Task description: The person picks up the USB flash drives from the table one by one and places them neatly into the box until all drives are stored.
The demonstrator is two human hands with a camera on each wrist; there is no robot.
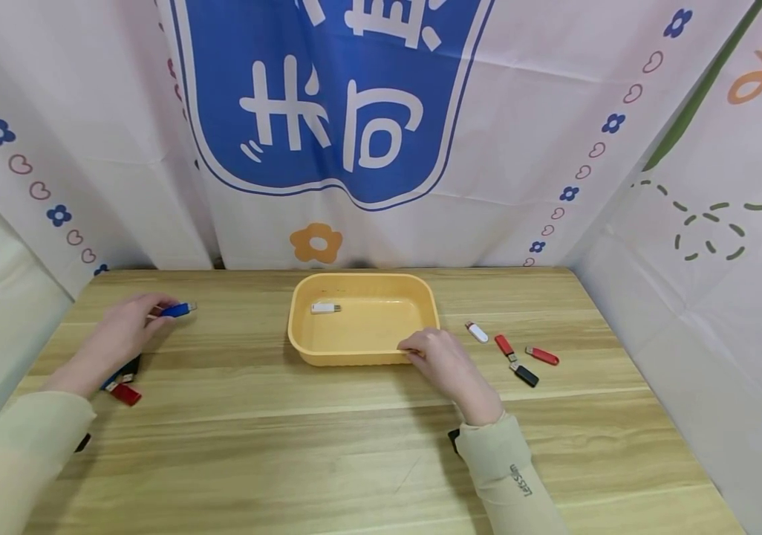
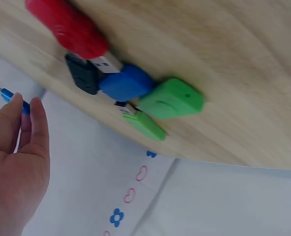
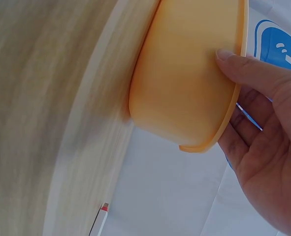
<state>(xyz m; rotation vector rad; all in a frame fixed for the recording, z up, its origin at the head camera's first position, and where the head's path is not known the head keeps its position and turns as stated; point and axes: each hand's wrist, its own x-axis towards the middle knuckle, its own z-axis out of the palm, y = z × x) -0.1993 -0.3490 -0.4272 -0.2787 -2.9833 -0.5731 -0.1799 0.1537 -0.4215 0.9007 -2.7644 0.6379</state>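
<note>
In the head view my left hand (image 1: 120, 327) pinches a blue USB flash drive (image 1: 177, 310) between thumb and fingertips, its metal plug pointing right. The left wrist view shows the same blue drive (image 2: 10, 96) held clear of the others. My right hand (image 1: 444, 368) grips the front right rim of a yellow plastic tray (image 1: 347, 358); the thumb lies on the outer wall and the fingers go over the rim. Inside the tray, towards its left, lies a white flash drive (image 1: 324, 307).
Below my left hand lie a red drive (image 2: 71, 29), a black one (image 2: 82, 76), a blue one (image 2: 126, 83) and two green ones (image 2: 175, 98). Right of the tray are a white drive (image 1: 477, 332), two red ones (image 1: 542, 356) and a black one (image 1: 524, 374). A printed curtain (image 1: 254, 230) hangs behind.
</note>
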